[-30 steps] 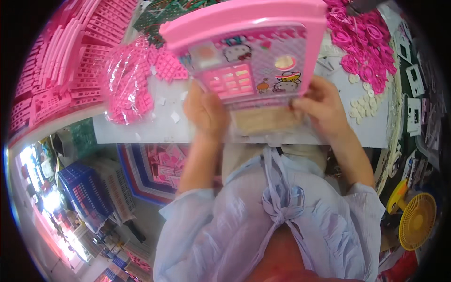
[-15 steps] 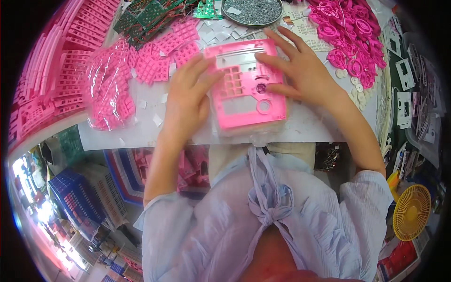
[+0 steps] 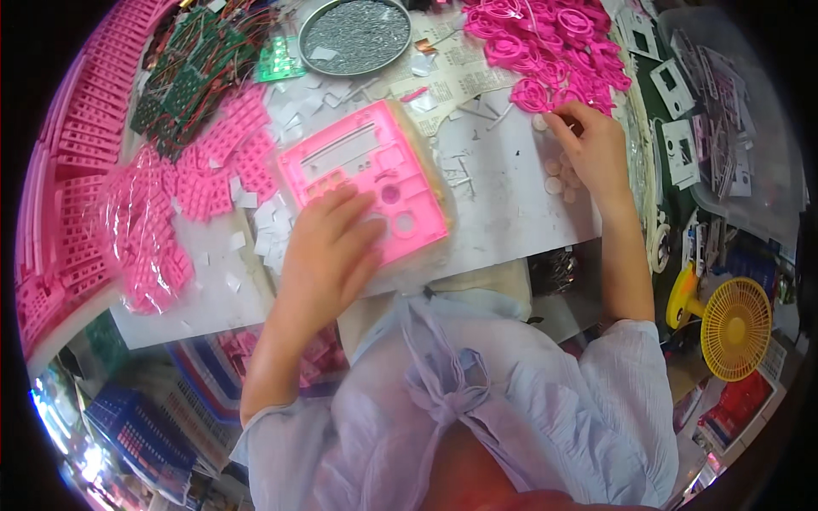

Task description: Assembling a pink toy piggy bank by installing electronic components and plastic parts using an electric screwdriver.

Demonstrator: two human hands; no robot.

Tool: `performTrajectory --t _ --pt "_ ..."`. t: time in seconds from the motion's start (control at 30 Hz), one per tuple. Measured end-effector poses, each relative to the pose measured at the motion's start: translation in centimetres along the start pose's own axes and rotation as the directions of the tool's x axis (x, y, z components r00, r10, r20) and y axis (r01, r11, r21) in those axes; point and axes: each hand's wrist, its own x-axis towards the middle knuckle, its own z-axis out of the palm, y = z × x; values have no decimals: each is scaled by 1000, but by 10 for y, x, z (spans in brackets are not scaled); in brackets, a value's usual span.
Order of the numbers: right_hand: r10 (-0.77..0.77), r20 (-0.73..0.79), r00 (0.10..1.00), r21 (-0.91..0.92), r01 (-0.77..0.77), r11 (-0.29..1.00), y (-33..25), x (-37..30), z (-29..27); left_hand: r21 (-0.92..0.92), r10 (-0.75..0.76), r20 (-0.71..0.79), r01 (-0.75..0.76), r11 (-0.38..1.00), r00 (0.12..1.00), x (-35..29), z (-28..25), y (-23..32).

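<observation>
Lying partly under left grip (image 3: 332, 243): pink housing (image 3: 409, 183); right grip (image 3: 596, 157) apart.

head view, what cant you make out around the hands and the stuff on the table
All in the head view:
- Whether the right hand grips a white disc: its own fingers hide it.
- Part of the pink panel: covered by the left hand.
- Far end of the magenta ring pile: cut off by the upper edge.
- Shape of each grey metal piece: too small.
</observation>
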Motion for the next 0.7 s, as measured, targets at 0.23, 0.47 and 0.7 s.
performTrajectory --t 0.23,0.47,0.7 --pt "-108 27 994 -206 111 972 15 5 13 -71 56 -173 -69 995 983 14 4 23" --pt "-864 10 503 473 759 447 -76 -27 7 -847 -248 457 503 174 854 26 20 40" --pt "-658 93 748 630 467 620 -111 -73 27 -889 -421 403 456 30 813 -1 13 48"
